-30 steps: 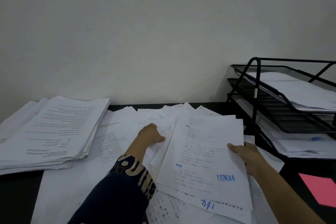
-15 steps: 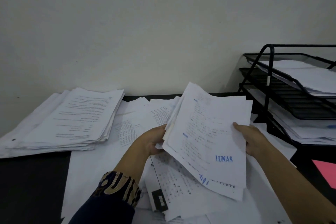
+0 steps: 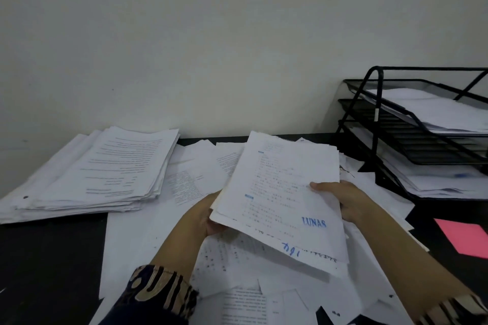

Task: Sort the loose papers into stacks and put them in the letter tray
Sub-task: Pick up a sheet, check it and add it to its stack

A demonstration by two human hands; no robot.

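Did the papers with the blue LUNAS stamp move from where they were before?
Yes. The LUNAS papers lay flat on the loose sheets a second ago; now the left hand and right hand hold them lifted, tilted up off the desk.

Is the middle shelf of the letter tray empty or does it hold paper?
Looks empty: the middle shelf of the letter tray shows only bare black mesh, while sheets lie above and below.

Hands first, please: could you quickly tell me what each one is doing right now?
Left hand: closed on the left edge of the bundle of papers.
Right hand: closed on the same bundle's right edge, thumb on top.
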